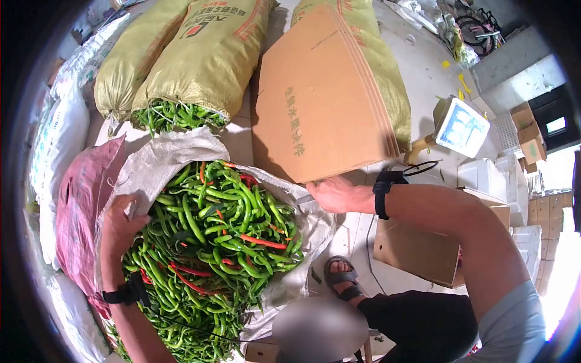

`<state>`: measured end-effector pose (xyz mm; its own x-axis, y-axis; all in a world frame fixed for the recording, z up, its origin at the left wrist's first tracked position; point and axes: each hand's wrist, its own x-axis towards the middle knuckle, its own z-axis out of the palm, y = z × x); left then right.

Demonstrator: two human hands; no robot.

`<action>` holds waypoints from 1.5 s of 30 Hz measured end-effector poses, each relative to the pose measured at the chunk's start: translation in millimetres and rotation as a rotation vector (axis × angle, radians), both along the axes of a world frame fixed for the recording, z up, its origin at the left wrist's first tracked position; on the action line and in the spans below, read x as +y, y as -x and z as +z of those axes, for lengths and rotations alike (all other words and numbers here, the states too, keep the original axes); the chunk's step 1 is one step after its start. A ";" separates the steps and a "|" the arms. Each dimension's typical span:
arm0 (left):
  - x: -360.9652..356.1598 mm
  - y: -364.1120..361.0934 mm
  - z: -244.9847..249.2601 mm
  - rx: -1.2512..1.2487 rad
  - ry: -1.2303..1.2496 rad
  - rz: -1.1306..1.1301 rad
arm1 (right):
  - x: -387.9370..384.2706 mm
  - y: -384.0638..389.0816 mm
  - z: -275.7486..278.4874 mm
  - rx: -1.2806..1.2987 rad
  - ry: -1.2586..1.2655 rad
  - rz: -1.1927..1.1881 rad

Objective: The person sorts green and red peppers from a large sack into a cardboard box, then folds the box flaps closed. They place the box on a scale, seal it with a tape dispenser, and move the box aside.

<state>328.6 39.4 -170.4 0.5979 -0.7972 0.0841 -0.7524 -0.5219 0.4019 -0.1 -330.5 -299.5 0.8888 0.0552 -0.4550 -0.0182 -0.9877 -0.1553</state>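
Note:
A white woven sack [175, 148] lies wide open in front of me, full of long green peppers [209, 221] with several red ones among them. At its left rim is my left hand [125, 216], its fingers curled around the sack's edge beside the peppers. Across the opening, my right hand [336, 194] is closed on the sack's right rim, just below the corner of a cardboard stack. Dark bands with devices sit on both wrists. The lower part of the sack is partly hidden behind my left forearm.
Full yellow woven sacks [200, 63] lie at the back. Flattened cardboard sheets [321, 103] lean against another one. A pink sack [85, 206] stands at the left. To the right are a scale display [463, 127] and an open cardboard box [417, 251]. A sandalled foot [342, 275] rests nearby.

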 end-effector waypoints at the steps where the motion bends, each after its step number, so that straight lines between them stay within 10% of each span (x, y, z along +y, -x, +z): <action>1: 8.3 -10.4 -10.5 -0.003 -0.001 -0.001 | 0.0 -0.6 1.5 -0.007 0.020 0.019; 14: 9.4 -10.2 -20.1 -0.171 -0.069 0.059 | -12.8 5.3 -36.1 -0.275 0.045 0.109; 21: -7.7 -5.6 -20.1 -0.110 -0.035 0.268 | 1.3 -6.9 -30.5 0.010 -0.040 -0.035; 36: -16.4 -66.9 -65.3 -0.225 -0.006 0.365 | 22.7 25.3 -90.8 -0.443 -0.022 -0.246; 43: -7.6 -53.8 -63.1 0.235 0.392 0.308 | 43.0 49.4 -100.3 -0.219 -0.053 -0.685; 45: 4.1 -26.0 -40.0 0.270 0.480 0.383 | 53.7 47.4 -81.1 -0.128 -0.168 -1.132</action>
